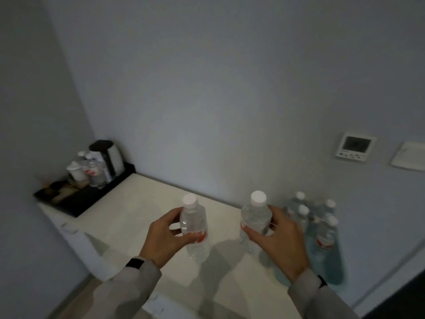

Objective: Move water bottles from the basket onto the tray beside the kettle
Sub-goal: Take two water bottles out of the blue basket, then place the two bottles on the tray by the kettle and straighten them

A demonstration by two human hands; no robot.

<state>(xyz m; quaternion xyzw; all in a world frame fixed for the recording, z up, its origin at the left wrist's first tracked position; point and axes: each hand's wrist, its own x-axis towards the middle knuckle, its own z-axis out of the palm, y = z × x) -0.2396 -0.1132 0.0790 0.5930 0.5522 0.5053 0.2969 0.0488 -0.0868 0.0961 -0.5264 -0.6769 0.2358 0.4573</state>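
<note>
My left hand [164, 236] grips a clear water bottle [194, 223] with a white cap and red label, upright above the white counter. A second such bottle [254, 218] is held in my right hand [279, 244], just left of the blue basket [333, 265]. Several more capped bottles [325, 229] stand in the basket at the counter's right end. Far left, a black tray [92, 199] carries a white kettle with a black lid [108, 161], and two bottles [94, 171] stand beside it.
White lidded cups [74, 172] and dark sachets sit on the tray's left part. The white counter [147, 203] runs along the wall into a corner. A wall thermostat [355, 147] and a white panel [409, 158] hang at the right.
</note>
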